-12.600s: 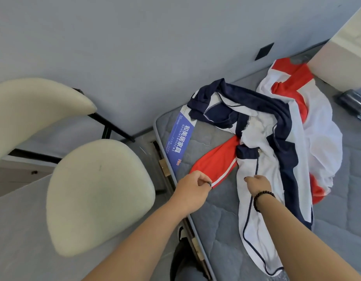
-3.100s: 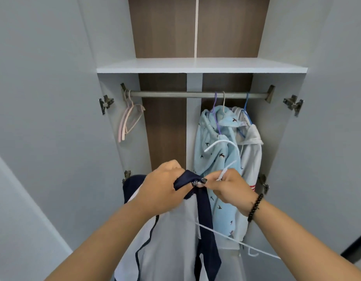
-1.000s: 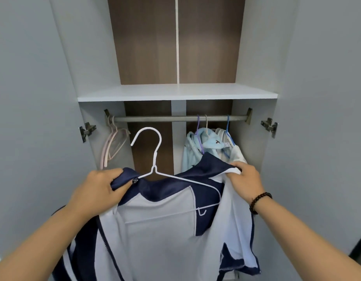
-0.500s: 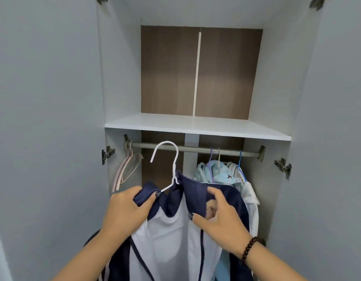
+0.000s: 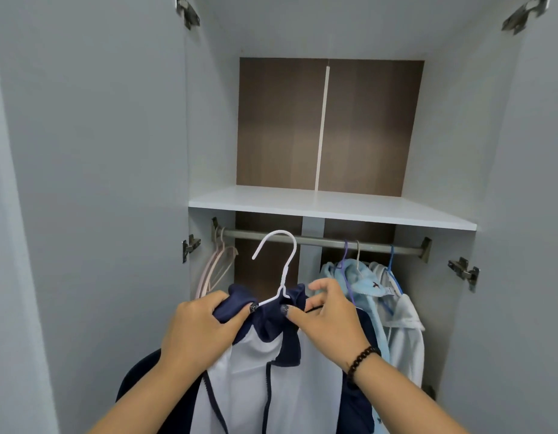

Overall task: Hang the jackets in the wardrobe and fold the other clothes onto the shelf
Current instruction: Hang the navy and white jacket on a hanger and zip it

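Both hands now pinch the jacket [image 5: 271, 364] collar, left hand [image 5: 199, 333] and right hand [image 5: 328, 321] closer together than before, with the hanger [image 5: 285, 267] hook raised just below the rail [image 5: 321, 241].

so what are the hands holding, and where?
Both grip the navy-and-white jacket at its collar: left hand left of the white hanger, right hand right.

Two bare forearms reach forward and up; the left hand [image 5: 198, 332] grips bunched cloth in curled fingers, the right hand [image 5: 329, 321], beaded bracelet [image 5: 362, 358] at its wrist, pinches cloth beside it
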The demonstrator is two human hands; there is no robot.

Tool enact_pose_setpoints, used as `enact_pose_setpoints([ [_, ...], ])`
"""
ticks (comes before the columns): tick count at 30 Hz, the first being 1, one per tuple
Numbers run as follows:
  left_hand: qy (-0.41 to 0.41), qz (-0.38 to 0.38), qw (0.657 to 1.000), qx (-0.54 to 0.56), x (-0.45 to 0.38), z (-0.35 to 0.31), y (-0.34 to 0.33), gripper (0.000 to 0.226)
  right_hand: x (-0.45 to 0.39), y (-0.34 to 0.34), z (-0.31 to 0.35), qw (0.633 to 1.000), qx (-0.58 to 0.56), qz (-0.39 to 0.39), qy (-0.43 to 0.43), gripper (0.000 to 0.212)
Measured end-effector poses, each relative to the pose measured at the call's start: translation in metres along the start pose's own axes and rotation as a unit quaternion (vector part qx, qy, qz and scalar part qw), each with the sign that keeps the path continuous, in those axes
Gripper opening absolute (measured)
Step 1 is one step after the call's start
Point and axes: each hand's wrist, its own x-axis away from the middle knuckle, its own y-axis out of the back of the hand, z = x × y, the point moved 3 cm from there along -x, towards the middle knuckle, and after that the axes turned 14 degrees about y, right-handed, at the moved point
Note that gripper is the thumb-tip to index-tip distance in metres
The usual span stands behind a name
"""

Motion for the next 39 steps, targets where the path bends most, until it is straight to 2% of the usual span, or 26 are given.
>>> enact_pose_setpoints([
  [2,0.007,-0.001,1.0,0.0,-0.004,0.008,0.007,0.032,-0.008,-0.009,0.003,1.0,0.0,0.011,-0.02,0.026],
  [4,0.015,-0.001,1.0,0.0,-0.006,0.017,0.015,0.024,-0.012,-0.017,0.006,0.981,-0.169,0.008,-0.093,0.025],
  [5,0.02,0.0,1.0,-0.002,-0.007,0.022,0.018,0.022,-0.013,-0.021,0.01,0.953,-0.273,0.004,-0.128,0.027],
  [6,0.023,0.001,1.0,-0.005,-0.008,0.028,0.021,0.021,-0.014,-0.024,0.012,0.933,-0.329,-0.007,-0.145,0.028],
  [7,0.025,0.004,1.0,-0.007,-0.007,0.035,0.023,0.021,-0.015,-0.027,0.012,0.933,-0.326,-0.011,-0.15,0.028],
  [10,0.037,0.012,0.999,-0.003,-0.005,0.056,0.025,0.021,-0.011,-0.042,0.006,0.988,-0.117,-0.015,-0.098,0.018],
  [13,0.034,0.01,0.999,-0.008,-0.008,0.069,0.023,0.025,-0.001,-0.068,-0.001,0.998,0.007,0.02,-0.052,0.036],
  [16,0.039,0.02,0.999,-0.015,-0.01,0.076,0.017,0.025,0.0,-0.083,-0.019,0.998,0.04,0.015,-0.042,0.028],
  [17,0.041,0.022,0.999,-0.014,-0.011,0.078,0.016,0.025,-0.002,-0.084,-0.028,0.997,-0.017,0.002,-0.079,0.023],
  [18,0.045,0.021,0.999,-0.014,-0.014,0.081,0.015,0.025,-0.005,-0.083,-0.036,0.984,-0.122,-0.009,-0.133,0.022],
  [20,0.068,0.009,0.998,-0.008,-0.021,0.089,0.014,0.027,-0.011,-0.079,-0.048,0.91,-0.355,-0.023,-0.215,0.027],
  [21,0.085,0.004,0.996,0.002,-0.025,0.094,0.012,0.028,-0.014,-0.075,-0.056,0.88,-0.415,-0.031,-0.228,0.029],
  [22,0.097,0.002,0.995,0.015,-0.028,0.099,0.008,0.03,-0.017,-0.069,-0.065,0.876,-0.422,-0.031,-0.231,0.03],
  [23,0.103,0.004,0.994,0.028,-0.031,0.103,0.003,0.032,-0.019,-0.063,-0.074,0.9,-0.375,-0.024,-0.22,0.031],
  [25,0.104,0.018,0.994,0.037,-0.037,0.108,-0.01,0.036,-0.023,-0.051,-0.092,0.974,-0.169,-0.011,-0.15,0.034],
  [27,0.105,0.033,0.994,0.026,-0.044,0.108,-0.028,0.038,-0.03,-0.042,-0.101,1.0,0.001,-0.001,-0.026,0.036],
  [28,0.102,0.039,0.994,0.019,-0.048,0.107,-0.038,0.037,-0.034,-0.041,-0.104,0.997,0.066,0.028,0.038,0.035],
  [30,0.084,0.047,0.995,0.018,-0.058,0.101,-0.058,0.037,-0.046,-0.043,-0.111,0.967,0.188,0.111,0.132,0.032],
  [32,0.058,0.051,0.997,0.024,-0.071,0.095,-0.074,0.036,-0.061,-0.042,-0.124,0.938,0.251,0.17,0.169,0.032],
  [35,0.016,0.058,0.998,0.013,-0.093,0.085,-0.096,0.034,-0.084,-0.039,-0.137,0.938,0.222,0.206,0.168,0.03],
  [39,0.016,0.056,0.998,0.034,-0.119,0.078,-0.13,0.03,-0.11,-0.036,-0.154,0.937,0.203,0.196,0.205,0.025],
])
